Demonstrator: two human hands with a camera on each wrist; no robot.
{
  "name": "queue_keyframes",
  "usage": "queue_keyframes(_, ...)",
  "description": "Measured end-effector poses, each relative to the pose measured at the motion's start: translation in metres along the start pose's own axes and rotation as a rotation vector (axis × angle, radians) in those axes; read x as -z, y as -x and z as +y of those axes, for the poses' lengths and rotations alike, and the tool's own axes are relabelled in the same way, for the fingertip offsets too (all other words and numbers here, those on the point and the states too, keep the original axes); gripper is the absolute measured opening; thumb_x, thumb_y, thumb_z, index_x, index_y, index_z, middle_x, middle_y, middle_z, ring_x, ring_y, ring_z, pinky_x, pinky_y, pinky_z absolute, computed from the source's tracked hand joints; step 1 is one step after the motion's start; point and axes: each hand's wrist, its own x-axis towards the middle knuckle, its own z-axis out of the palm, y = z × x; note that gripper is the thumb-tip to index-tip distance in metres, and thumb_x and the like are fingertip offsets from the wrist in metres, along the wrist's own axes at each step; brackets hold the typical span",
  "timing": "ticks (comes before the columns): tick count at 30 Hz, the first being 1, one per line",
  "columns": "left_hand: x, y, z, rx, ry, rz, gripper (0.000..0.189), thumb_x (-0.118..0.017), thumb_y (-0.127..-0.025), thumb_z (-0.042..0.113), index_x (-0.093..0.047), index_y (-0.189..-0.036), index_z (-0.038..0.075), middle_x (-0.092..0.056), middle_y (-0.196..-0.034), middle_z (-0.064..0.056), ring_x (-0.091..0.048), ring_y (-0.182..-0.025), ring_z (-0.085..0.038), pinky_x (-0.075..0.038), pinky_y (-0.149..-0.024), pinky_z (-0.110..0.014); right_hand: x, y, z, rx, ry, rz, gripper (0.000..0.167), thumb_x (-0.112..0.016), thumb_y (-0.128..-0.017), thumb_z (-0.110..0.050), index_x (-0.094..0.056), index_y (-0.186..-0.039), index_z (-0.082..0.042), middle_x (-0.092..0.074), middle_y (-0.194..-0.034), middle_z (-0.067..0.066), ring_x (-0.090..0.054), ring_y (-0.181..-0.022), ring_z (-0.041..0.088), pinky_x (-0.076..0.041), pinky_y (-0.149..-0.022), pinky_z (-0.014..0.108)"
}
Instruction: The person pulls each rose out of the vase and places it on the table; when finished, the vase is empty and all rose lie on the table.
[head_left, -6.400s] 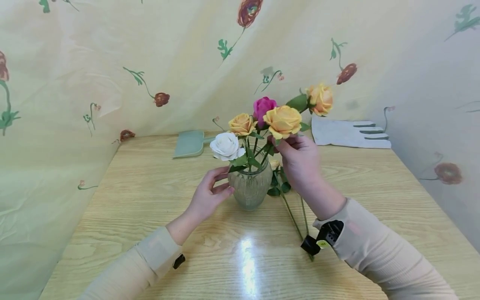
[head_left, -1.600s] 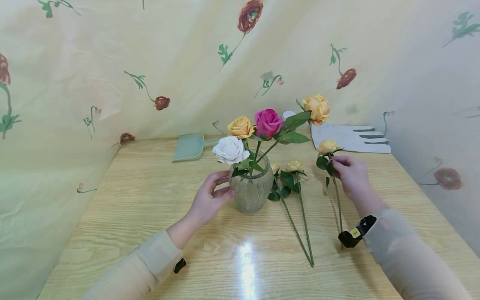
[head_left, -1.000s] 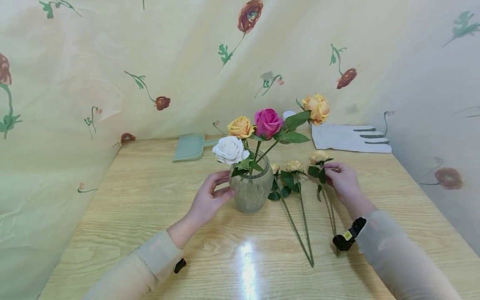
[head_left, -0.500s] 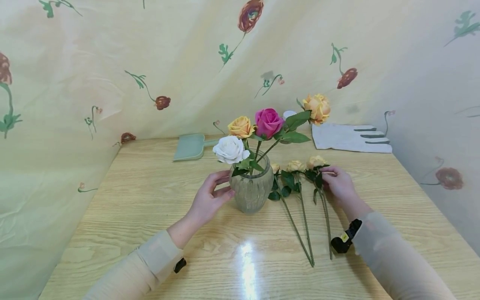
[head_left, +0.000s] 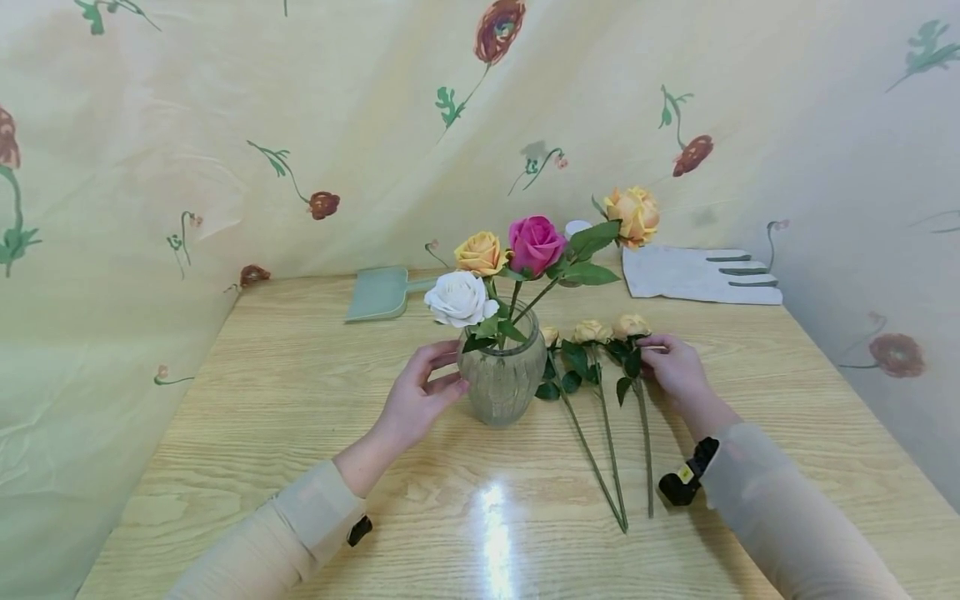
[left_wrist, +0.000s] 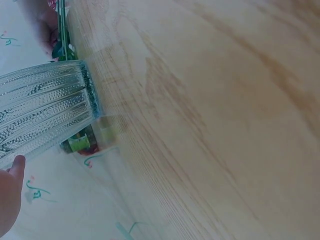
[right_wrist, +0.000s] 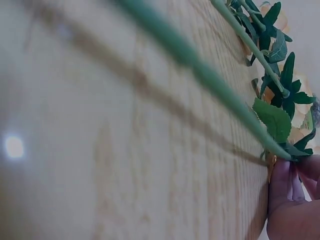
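Observation:
A ribbed glass vase (head_left: 501,387) stands mid-table, bearing a white rose (head_left: 461,299), a yellow rose (head_left: 481,253), a magenta rose (head_left: 537,247) and a peach-yellow rose (head_left: 633,217) that leans out to the right. My left hand (head_left: 420,396) holds the vase's left side, thumb toward me; its thumb also shows in the left wrist view. To the right, my right hand (head_left: 678,367) pinches a pale yellow rose (head_left: 632,325) just under its bloom, the stem running toward me low over the wood. Two more pale yellow roses, one with its bloom (head_left: 592,332), lie between it and the vase.
At the back left lies a pale green dustpan (head_left: 378,293). A white-and-grey glove (head_left: 697,275) lies at the back right. Behind the magenta rose shows a white-topped object (head_left: 577,228). A flower-printed cloth (head_left: 375,125) hangs behind the wooden table (head_left: 300,358).
My right hand has taken a yellow rose from the vase out to the right, then lowered it leftward beside the two lying roses. My left hand has stayed at the vase.

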Motion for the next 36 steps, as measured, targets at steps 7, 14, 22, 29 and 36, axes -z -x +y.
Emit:
queue_keyframes(7, 0.0, 0.001, 0.0, 0.013, -0.003, 0.003, 0.048, -0.06, -0.085, -0.006, -0.044, -0.131, -0.001, -0.044, -0.134, -0.016, -0.046, -0.121, -0.032, -0.05, -0.093, -0.032, 0.002, 0.002, -0.003, 0.004, 0.011, -0.017, 0.04, -0.044, -0.099, -0.016, -0.045, -0.13, 0.009, -0.05, -0.117, 0.017, -0.058, -0.077, 0.001, -0.055, -0.071, 0.018)
queue_keyframes(14, 0.0, 0.001, 0.0, 0.004, -0.003, 0.0, 0.048, -0.06, -0.086, -0.006, -0.044, -0.131, -0.001, -0.043, -0.134, -0.017, -0.046, -0.121, -0.033, -0.05, -0.094, -0.033, 0.008, 0.006, -0.005, -0.023, -0.101, -0.031, 0.051, -0.048, -0.098, -0.025, -0.039, -0.135, 0.01, -0.053, -0.109, 0.005, -0.06, -0.081, 0.002, -0.055, -0.076, 0.021)
queue_keyframes(22, 0.0, 0.001, 0.001, 0.022, 0.003, -0.002, 0.047, -0.059, -0.086, -0.005, -0.044, -0.131, 0.0, -0.042, -0.135, -0.015, -0.046, -0.121, -0.032, -0.05, -0.093, -0.033, 0.016, 0.01, -0.016, 0.057, -0.119, 0.02, 0.05, -0.051, -0.096, -0.023, -0.041, -0.13, 0.014, -0.057, -0.1, 0.006, -0.062, -0.081, 0.005, -0.054, -0.077, 0.018)
queue_keyframes(29, 0.0, 0.002, 0.001, 0.019, 0.01, 0.006, 0.048, -0.059, -0.086, -0.006, -0.043, -0.131, -0.001, -0.043, -0.134, -0.017, -0.046, -0.121, -0.033, -0.05, -0.093, -0.032, 0.009, 0.017, -0.04, 0.121, -0.312, 0.005, 0.022, -0.059, -0.093, -0.021, -0.054, -0.11, -0.007, -0.053, -0.108, 0.011, -0.06, -0.09, 0.011, -0.053, -0.08, 0.016)
queue_keyframes(36, -0.001, 0.002, 0.0, 0.013, 0.018, 0.011, 0.049, -0.058, -0.085, -0.009, -0.043, -0.131, -0.003, -0.043, -0.134, -0.018, -0.045, -0.121, -0.034, -0.05, -0.092, -0.032, -0.007, 0.028, -0.065, 0.221, -0.517, -0.069, 0.02, -0.064, -0.089, -0.012, -0.058, -0.106, -0.004, -0.057, -0.098, 0.006, -0.062, -0.085, 0.011, -0.054, -0.079, 0.019)
